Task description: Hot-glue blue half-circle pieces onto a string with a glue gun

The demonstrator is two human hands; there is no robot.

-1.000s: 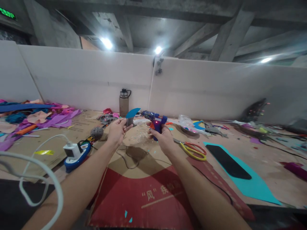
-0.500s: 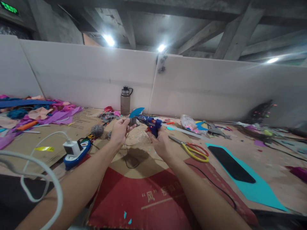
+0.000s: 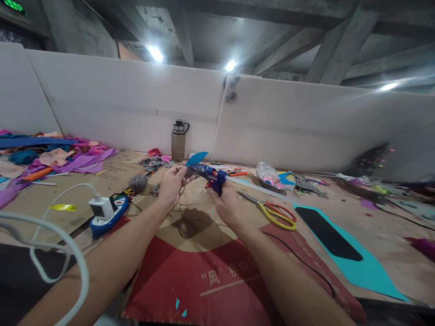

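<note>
My right hand [image 3: 226, 203] is wrapped round the grip of a blue hot glue gun [image 3: 215, 177], whose small red light shows. A long pale glue stick [image 3: 256, 186] juts from its back end. In my left hand [image 3: 173, 184] the fingers pinch a small grey piece with a blue leaf-shaped piece [image 3: 197, 158] standing up from it. The gun's nozzle is at the grey piece; whether they touch I cannot tell. My left fingers partly hide the grey piece. Below the hands lies a red and tan cardboard sheet [image 3: 190, 280].
Scissors [image 3: 277, 215] with red and yellow handles lie at right, beside a black phone [image 3: 328, 233] on turquoise sheet [image 3: 370, 276]. A bottle [image 3: 178, 141] stands at the back. Grey yarn [image 3: 137, 183], a power strip [image 3: 110, 219] and a looping white cable [image 3: 81, 267] are at left.
The glue gun has shifted slightly left, its nozzle closer to the grey piece. The blue piece appears slightly farther right. Both hands keep their holds.
</note>
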